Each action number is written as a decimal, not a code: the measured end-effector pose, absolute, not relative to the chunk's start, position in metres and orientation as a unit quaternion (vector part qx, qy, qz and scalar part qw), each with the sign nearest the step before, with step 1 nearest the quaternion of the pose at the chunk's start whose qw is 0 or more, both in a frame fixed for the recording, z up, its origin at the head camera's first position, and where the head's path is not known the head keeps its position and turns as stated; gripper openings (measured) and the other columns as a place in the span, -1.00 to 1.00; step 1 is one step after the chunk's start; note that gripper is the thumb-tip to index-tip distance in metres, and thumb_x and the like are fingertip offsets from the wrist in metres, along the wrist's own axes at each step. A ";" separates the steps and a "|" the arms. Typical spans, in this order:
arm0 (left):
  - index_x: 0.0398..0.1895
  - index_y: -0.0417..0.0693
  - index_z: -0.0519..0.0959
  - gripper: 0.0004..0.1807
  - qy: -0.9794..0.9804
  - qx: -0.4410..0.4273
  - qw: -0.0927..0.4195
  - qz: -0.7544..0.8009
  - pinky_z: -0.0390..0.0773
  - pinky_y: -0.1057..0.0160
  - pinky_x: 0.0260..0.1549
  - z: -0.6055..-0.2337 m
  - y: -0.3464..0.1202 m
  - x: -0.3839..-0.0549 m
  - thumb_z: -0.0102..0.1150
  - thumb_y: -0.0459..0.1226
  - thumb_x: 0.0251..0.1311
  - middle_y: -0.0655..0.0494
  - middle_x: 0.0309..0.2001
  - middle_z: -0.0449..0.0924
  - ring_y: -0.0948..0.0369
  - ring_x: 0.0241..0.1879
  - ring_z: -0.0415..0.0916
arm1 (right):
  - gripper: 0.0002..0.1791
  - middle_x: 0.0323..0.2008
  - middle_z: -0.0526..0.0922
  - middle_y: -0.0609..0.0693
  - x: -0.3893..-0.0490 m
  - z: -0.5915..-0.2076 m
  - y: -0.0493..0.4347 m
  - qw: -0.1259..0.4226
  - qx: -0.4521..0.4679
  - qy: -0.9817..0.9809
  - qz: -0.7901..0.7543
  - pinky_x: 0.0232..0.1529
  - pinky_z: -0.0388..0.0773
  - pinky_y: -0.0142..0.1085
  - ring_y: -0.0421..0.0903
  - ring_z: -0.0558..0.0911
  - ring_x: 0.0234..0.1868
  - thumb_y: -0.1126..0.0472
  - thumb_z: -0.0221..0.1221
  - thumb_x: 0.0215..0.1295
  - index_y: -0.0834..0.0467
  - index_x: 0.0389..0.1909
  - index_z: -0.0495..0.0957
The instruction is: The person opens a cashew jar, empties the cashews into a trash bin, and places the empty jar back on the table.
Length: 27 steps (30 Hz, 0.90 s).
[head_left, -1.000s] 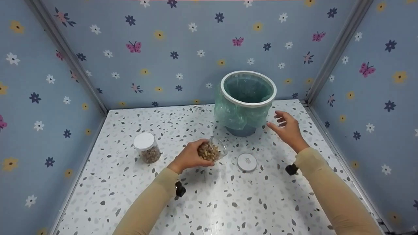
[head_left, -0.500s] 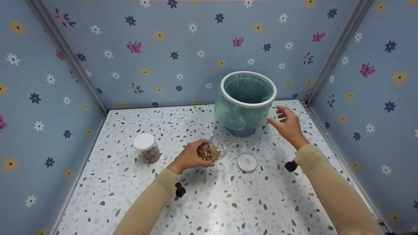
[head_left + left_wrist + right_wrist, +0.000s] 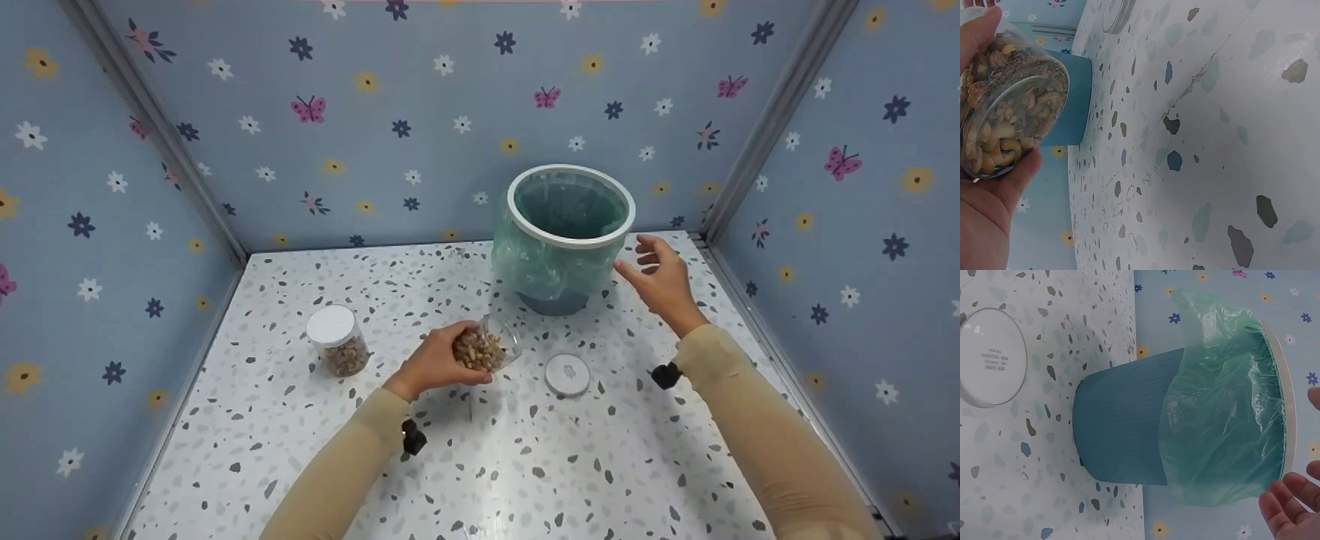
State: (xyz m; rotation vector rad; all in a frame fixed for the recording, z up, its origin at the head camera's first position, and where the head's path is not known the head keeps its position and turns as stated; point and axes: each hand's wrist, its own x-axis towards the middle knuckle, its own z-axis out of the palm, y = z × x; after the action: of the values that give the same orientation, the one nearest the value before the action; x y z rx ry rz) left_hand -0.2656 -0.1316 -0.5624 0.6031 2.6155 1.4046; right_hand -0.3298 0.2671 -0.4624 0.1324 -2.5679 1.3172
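My left hand (image 3: 437, 361) grips a clear plastic jar (image 3: 480, 351) tipped on its side, its mouth toward the right. Nuts that look like cashews and other pieces fill much of the jar (image 3: 1013, 107) in the left wrist view. My right hand (image 3: 664, 283) is held beside the trash can (image 3: 556, 300), fingers loosely bent and holding nothing. A green bag (image 3: 1224, 416) lines the can and hangs over its outside under a white rim ring (image 3: 1283, 399). In the right wrist view, the fingertips (image 3: 1275, 503) come close to the bag's edge.
A round white lid (image 3: 568, 375) lies on the speckled table (image 3: 525, 480) right of the held jar. To the left stands a second jar (image 3: 341, 341), white-lidded, with brown pieces inside. Flower-patterned panels (image 3: 420, 97) enclose the table at the back and sides.
My right hand has moved slightly up and away along the can's right side. The left hand and its jar have stayed in place.
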 end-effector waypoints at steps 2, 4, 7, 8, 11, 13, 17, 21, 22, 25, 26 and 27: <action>0.54 -0.02 0.48 0.05 0.862 0.198 0.056 0.463 0.61 -0.12 0.36 -0.563 -0.132 -0.266 0.80 -0.05 -0.09 -0.12 0.34 0.64 -0.03 0.28 0.62 | -0.28 0.36 0.54 0.32 -0.331 -0.461 0.267 0.127 0.041 -0.880 0.456 0.48 0.50 0.16 0.27 0.56 0.34 0.04 0.34 0.54 0.26 0.56 0.37; 0.53 -0.02 0.49 0.05 0.863 0.199 0.055 0.461 0.61 -0.11 0.35 -0.562 -0.131 -0.266 0.80 -0.04 -0.09 -0.11 0.33 0.64 -0.03 0.27 0.63 | -0.28 0.34 0.55 0.32 -0.332 -0.459 0.266 0.133 0.040 -0.877 0.460 0.47 0.50 0.15 0.28 0.57 0.34 0.04 0.35 0.53 0.27 0.55 0.38; 0.52 -0.02 0.49 0.03 0.862 0.201 0.053 0.462 0.63 -0.11 0.33 -0.562 -0.131 -0.267 0.80 -0.04 -0.08 -0.11 0.32 0.65 -0.02 0.26 0.63 | -0.28 0.33 0.55 0.34 -0.333 -0.457 0.265 0.142 0.038 -0.873 0.464 0.46 0.50 0.15 0.29 0.57 0.33 0.05 0.36 0.52 0.28 0.54 0.39; 0.52 -0.02 0.49 0.02 0.861 0.202 0.053 0.463 0.64 -0.11 0.32 -0.562 -0.131 -0.267 0.79 -0.04 -0.07 -0.11 0.31 0.65 -0.02 0.25 0.64 | -0.28 0.33 0.55 0.34 -0.334 -0.456 0.264 0.144 0.036 -0.872 0.466 0.46 0.49 0.16 0.29 0.57 0.33 0.04 0.36 0.52 0.28 0.53 0.39; 0.52 -0.01 0.49 0.01 0.860 0.202 0.055 0.466 0.64 -0.12 0.31 -0.562 -0.131 -0.268 0.78 -0.05 -0.05 -0.10 0.32 0.64 -0.01 0.26 0.63 | -0.27 0.33 0.54 0.35 -0.336 -0.454 0.264 0.147 0.027 -0.869 0.472 0.46 0.50 0.17 0.29 0.56 0.32 0.04 0.37 0.51 0.28 0.53 0.38; 0.52 0.00 0.49 0.01 0.859 0.202 0.057 0.467 0.64 -0.12 0.32 -0.562 -0.131 -0.268 0.78 -0.04 -0.04 -0.10 0.33 0.63 -0.01 0.27 0.63 | -0.27 0.34 0.53 0.34 -0.337 -0.453 0.262 0.144 0.020 -0.867 0.477 0.43 0.53 0.16 0.27 0.56 0.33 0.03 0.37 0.51 0.26 0.54 0.38; 0.53 0.02 0.49 0.02 0.861 0.201 0.059 0.464 0.64 -0.12 0.31 -0.561 -0.132 -0.268 0.78 -0.01 -0.04 -0.10 0.33 0.63 -0.01 0.27 0.63 | -0.24 0.37 0.52 0.27 -0.339 -0.449 0.259 0.131 0.003 -0.865 0.484 0.29 0.64 0.05 0.18 0.55 0.32 -0.03 0.36 0.51 0.21 0.57 0.36; 0.51 0.02 0.50 -0.02 0.860 0.203 0.056 0.465 0.66 -0.13 0.28 -0.560 -0.132 -0.268 0.77 -0.05 -0.02 -0.11 0.31 0.65 -0.02 0.26 0.64 | -0.19 0.41 0.49 0.22 -0.342 -0.445 0.256 0.122 -0.008 -0.865 0.487 0.17 0.70 -0.08 0.12 0.55 0.32 -0.06 0.36 0.51 0.18 0.61 0.31; 0.51 0.02 0.50 -0.02 0.859 0.203 0.056 0.466 0.66 -0.14 0.28 -0.560 -0.132 -0.268 0.77 -0.06 -0.02 -0.11 0.30 0.65 -0.02 0.25 0.64 | -0.18 0.42 0.49 0.21 -0.343 -0.444 0.256 0.121 -0.011 -0.864 0.489 0.16 0.71 -0.10 0.12 0.55 0.32 -0.07 0.36 0.51 0.18 0.62 0.30; 0.50 0.02 0.50 -0.03 0.860 0.204 0.052 0.465 0.65 -0.14 0.28 -0.560 -0.131 -0.268 0.77 -0.07 -0.03 -0.11 0.30 0.65 -0.02 0.25 0.65 | -0.14 0.46 0.47 0.20 -0.345 -0.441 0.254 0.117 -0.020 -0.859 0.498 0.15 0.72 -0.12 0.12 0.53 0.35 -0.10 0.37 0.49 0.15 0.64 0.28; 0.50 0.02 0.51 -0.02 0.860 0.204 0.051 0.464 0.65 -0.13 0.29 -0.560 -0.131 -0.268 0.78 -0.05 -0.04 -0.11 0.29 0.66 -0.02 0.24 0.65 | -0.14 0.47 0.47 0.19 -0.346 -0.441 0.254 0.115 -0.025 -0.857 0.501 0.16 0.71 -0.12 0.11 0.53 0.36 -0.11 0.37 0.49 0.14 0.64 0.27; 0.50 0.02 0.51 -0.01 0.860 0.206 0.050 0.464 0.65 -0.13 0.29 -0.560 -0.131 -0.268 0.78 -0.03 -0.04 -0.11 0.29 0.66 -0.02 0.24 0.65 | -0.13 0.48 0.46 0.18 -0.346 -0.440 0.253 0.114 -0.029 -0.855 0.506 0.17 0.71 -0.11 0.11 0.52 0.36 -0.11 0.37 0.48 0.14 0.65 0.27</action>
State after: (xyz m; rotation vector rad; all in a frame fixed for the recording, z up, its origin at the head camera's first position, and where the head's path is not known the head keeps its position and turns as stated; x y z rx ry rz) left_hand -0.2681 -0.1309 -0.5599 0.6277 2.6191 1.4119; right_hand -0.3460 0.2530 -0.4404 -0.0847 -2.5059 1.4824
